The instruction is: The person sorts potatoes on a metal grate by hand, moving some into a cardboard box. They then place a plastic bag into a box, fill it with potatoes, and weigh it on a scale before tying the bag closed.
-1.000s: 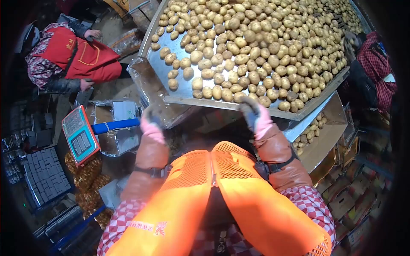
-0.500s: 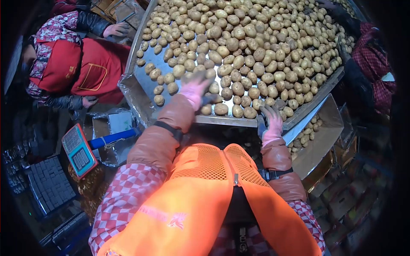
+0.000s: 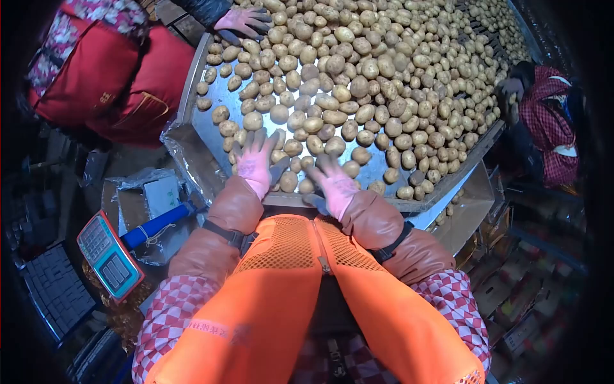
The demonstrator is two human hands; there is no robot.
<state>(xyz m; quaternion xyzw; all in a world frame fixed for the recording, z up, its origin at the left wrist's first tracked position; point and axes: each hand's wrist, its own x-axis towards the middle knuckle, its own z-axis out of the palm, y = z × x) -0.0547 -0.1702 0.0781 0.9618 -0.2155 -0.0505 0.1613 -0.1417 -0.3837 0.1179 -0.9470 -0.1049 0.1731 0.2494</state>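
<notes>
A large heap of potatoes [image 3: 396, 83] covers most of a metal sorting table [image 3: 211, 131]. At the near edge, my left hand [image 3: 257, 163], in a pink and grey glove, lies with fingers spread over several potatoes. My right hand [image 3: 334, 182], gloved alike, is a short way to its right, fingers stretched out and touching potatoes. Between the two hands sit a few loose potatoes [image 3: 289, 181]. Neither hand is closed round anything.
A co-worker in a red apron [image 3: 96, 77] stands at the left, a gloved hand [image 3: 242, 22] over the potatoes. Another person in a checked sleeve [image 3: 550, 121] works at the right. A digital scale [image 3: 110, 256] is at lower left. Below the table's right edge is a box [image 3: 464, 221] with potatoes.
My right hand has moved left from the table's right front edge onto the potatoes. My left hand has shifted left. The left co-worker's hand now reaches over the table.
</notes>
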